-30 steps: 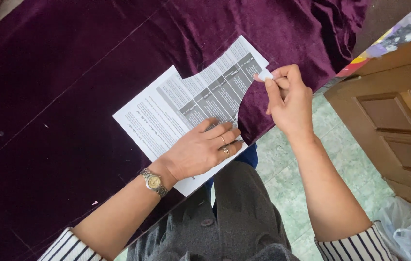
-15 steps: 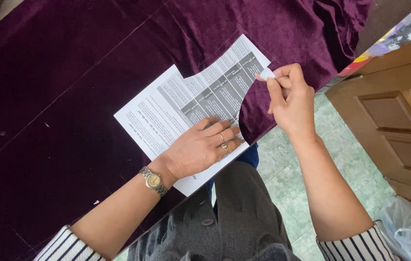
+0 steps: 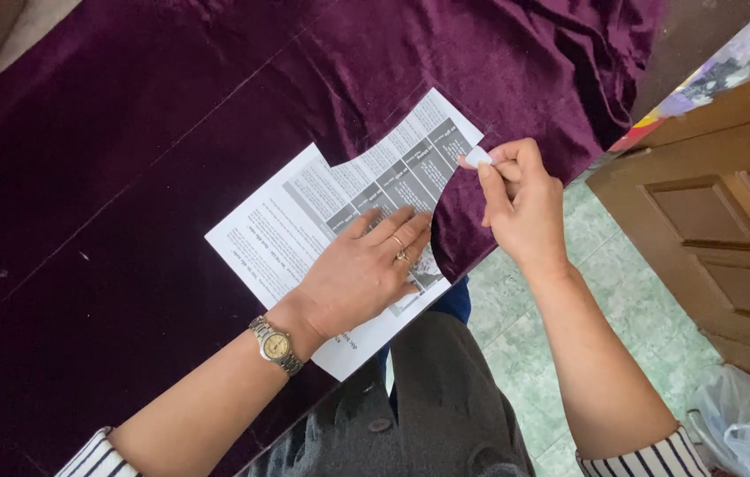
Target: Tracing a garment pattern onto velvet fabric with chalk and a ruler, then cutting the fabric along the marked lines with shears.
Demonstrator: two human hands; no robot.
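- Purple velvet cloth [image 3: 172, 177] covers the table, and a printed paper sheet [image 3: 304, 230] lies on it near the edge closest to the person.
- Seen from the head camera, the left hand [image 3: 366, 274] lies flat with fingers spread, pressing the sheet's lower middle down.
- The right hand [image 3: 520, 208] pinches the sheet's far right corner between thumb and fingertips, lifting it off the cloth so the paper curves upward.
- A wooden cabinet [image 3: 710, 230] stands to the right.

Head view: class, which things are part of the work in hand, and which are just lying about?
In use: left hand, right hand, printed sheet, purple cloth.
Lying about: wooden door, plastic bag, coloured packets.
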